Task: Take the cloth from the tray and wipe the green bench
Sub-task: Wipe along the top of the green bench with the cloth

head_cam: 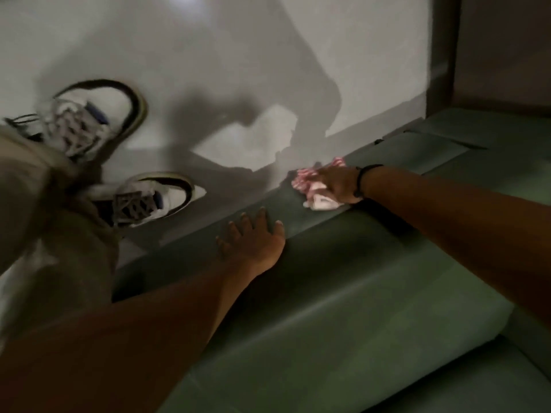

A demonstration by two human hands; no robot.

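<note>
The green bench (343, 293) runs from the lower middle up to the right edge of the head view. A crumpled pink-and-white cloth (310, 189) lies on the bench's front edge, pressed down under my right hand (337, 184), which grips it. A dark band circles that wrist. My left hand (253, 234) rests flat on the bench edge a little nearer to me, fingers spread, holding nothing. The tray is out of view.
My two white sneakers (98, 114) and beige trouser legs (44, 219) stand on the pale floor (208, 70) at the left. A dark brown wall panel (492, 55) rises at the top right behind the bench. The frame is dim and blurred.
</note>
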